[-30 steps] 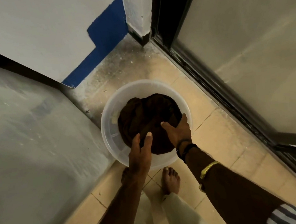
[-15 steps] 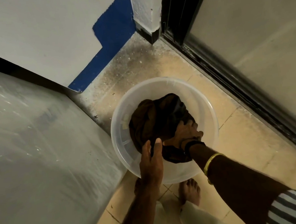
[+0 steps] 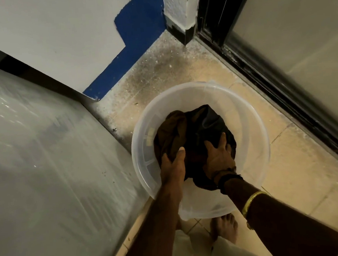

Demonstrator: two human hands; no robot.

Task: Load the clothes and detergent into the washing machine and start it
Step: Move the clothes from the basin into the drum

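I bend over the clear plastic basin (image 3: 255, 156) on the tiled floor (image 3: 304, 168), beside the grey slab at my left that I take to be the washing machine (image 3: 43, 160), and I have both hands on the clothes (image 3: 195, 131) bunched inside it. My left hand (image 3: 172, 164) closes its fingers on the brown cloth at the near left of the heap; my right hand (image 3: 218, 156) lies spread and flat on the darker cloth, pressing more than gripping. To lift well, I judge I should curl the right fingers under the bundle, gather the loose edge hanging toward me so nothing trails, and bring the whole heap up in one scoop, keeping the light basin from tipping. By my count: one basin, one heap of at least two garments, brown and near-black, though I cannot tell whether more lie beneath; two hands; one bare foot (image 3: 225, 227) showing. No detergent is in view.
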